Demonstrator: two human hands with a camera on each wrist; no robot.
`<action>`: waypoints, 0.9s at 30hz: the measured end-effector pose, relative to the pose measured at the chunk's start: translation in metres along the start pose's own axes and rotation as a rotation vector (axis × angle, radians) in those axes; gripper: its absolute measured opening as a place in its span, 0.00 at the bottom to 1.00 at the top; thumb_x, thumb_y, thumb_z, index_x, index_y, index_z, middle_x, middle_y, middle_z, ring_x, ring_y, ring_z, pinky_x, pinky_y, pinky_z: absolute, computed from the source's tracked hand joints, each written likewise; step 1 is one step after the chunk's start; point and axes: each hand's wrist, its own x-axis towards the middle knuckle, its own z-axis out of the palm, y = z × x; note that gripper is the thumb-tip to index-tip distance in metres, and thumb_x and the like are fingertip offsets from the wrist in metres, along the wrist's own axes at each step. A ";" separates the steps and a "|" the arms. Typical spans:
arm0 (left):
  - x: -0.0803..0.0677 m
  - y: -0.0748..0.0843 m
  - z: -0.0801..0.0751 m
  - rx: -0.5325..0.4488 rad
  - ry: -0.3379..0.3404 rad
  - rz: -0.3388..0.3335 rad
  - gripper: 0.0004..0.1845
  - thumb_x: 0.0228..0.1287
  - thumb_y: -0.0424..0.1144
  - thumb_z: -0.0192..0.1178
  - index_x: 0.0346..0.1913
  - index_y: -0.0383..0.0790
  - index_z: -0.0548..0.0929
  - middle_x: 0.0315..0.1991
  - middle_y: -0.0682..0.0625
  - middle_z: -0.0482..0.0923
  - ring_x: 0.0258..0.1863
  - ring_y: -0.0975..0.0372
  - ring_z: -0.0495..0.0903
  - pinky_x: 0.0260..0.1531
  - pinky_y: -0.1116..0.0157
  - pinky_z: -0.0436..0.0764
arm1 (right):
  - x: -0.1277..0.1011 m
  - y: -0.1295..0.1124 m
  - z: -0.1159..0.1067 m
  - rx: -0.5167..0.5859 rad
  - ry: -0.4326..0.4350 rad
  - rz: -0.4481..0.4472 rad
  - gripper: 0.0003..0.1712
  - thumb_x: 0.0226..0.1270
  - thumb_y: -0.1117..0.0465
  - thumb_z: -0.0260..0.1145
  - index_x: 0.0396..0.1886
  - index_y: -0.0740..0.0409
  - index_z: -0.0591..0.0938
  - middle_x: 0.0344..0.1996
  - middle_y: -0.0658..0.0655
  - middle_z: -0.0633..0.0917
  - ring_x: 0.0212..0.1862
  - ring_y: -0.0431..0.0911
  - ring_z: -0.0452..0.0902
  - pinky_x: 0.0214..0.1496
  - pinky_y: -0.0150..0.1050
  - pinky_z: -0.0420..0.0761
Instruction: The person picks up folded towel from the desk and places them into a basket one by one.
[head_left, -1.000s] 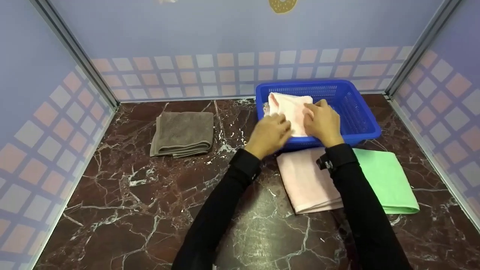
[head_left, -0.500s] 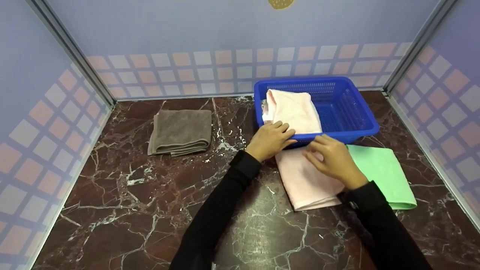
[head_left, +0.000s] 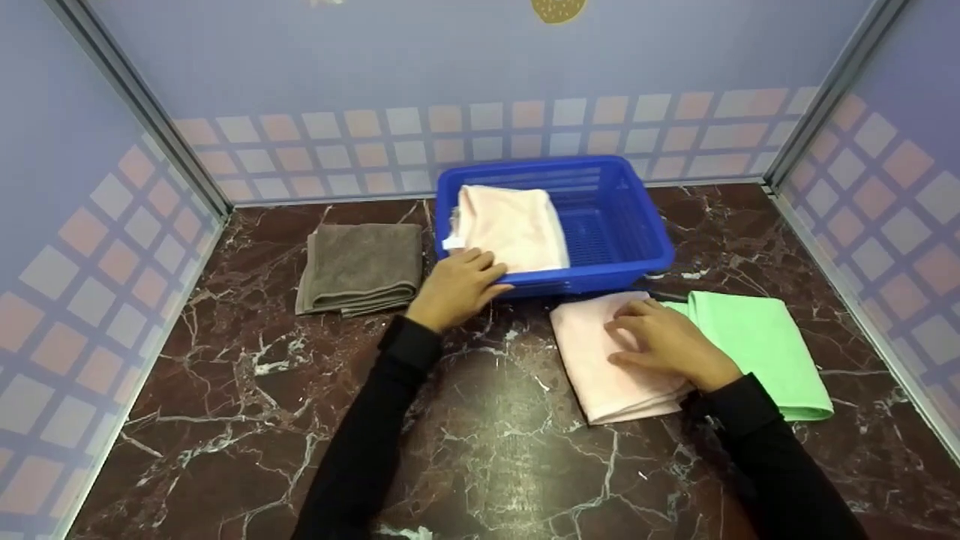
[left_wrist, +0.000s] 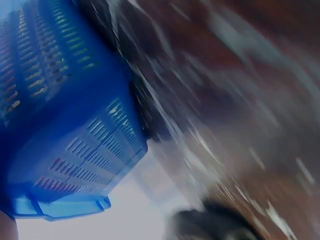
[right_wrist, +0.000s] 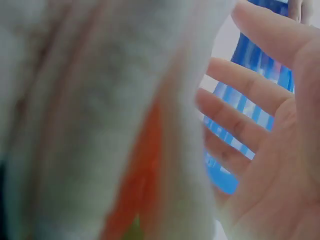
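My left hand (head_left: 456, 289) grips the front-left rim of a blue plastic basket (head_left: 630, 264), thumb outside and fingers over the edge. The basket's slotted wall (left_wrist: 95, 145) fills the left of the left wrist view. In the basket's left half lies a folded pale pink towel (head_left: 517, 225) with a white tag. My right hand (head_left: 667, 341) hovers over another folded pink towel (head_left: 581, 360) on the tabletop, its fingers loosely spread. The right wrist view shows that palm facing the layered towel edge (right_wrist: 100, 125), with nothing held.
A folded light green towel (head_left: 757, 352) lies beside the pink one on the right, partly behind the right forearm. On the left rests a folded grey-brown towel (head_left: 364, 262), close to the basket. Tiled-pattern panels (head_left: 487, 120) enclose the dark marbled tabletop (head_left: 262, 435) on three sides.
My left hand has slid the basket leftward with the pink towel inside. The right hand has come out of the basket, over the pink towel on the tabletop.
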 end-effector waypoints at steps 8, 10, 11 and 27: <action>-0.027 -0.021 -0.011 -0.008 0.042 -0.037 0.22 0.79 0.58 0.50 0.46 0.42 0.82 0.39 0.46 0.78 0.40 0.50 0.78 0.53 0.53 0.79 | 0.001 0.000 -0.002 0.037 0.021 0.097 0.22 0.56 0.57 0.80 0.49 0.61 0.89 0.50 0.63 0.85 0.53 0.60 0.80 0.56 0.59 0.83; -0.029 -0.017 -0.012 -0.013 0.069 -0.073 0.23 0.78 0.59 0.50 0.48 0.43 0.83 0.42 0.46 0.79 0.44 0.51 0.78 0.57 0.52 0.78 | 0.000 0.000 -0.004 0.017 0.046 0.156 0.23 0.56 0.58 0.80 0.51 0.62 0.88 0.50 0.65 0.84 0.53 0.61 0.78 0.54 0.60 0.82; -0.030 -0.014 -0.013 -0.011 0.094 -0.091 0.22 0.78 0.59 0.52 0.50 0.44 0.83 0.44 0.46 0.80 0.46 0.50 0.79 0.61 0.51 0.77 | -0.002 0.000 -0.005 0.002 0.059 0.195 0.25 0.56 0.58 0.80 0.53 0.62 0.87 0.50 0.66 0.83 0.52 0.62 0.77 0.52 0.61 0.83; -0.017 0.114 0.004 -0.456 -0.384 -0.408 0.36 0.75 0.59 0.57 0.77 0.45 0.64 0.55 0.39 0.83 0.47 0.48 0.86 0.50 0.50 0.86 | -0.001 -0.020 -0.007 -0.144 -0.106 0.397 0.43 0.60 0.40 0.75 0.68 0.62 0.79 0.50 0.78 0.81 0.47 0.71 0.78 0.47 0.65 0.81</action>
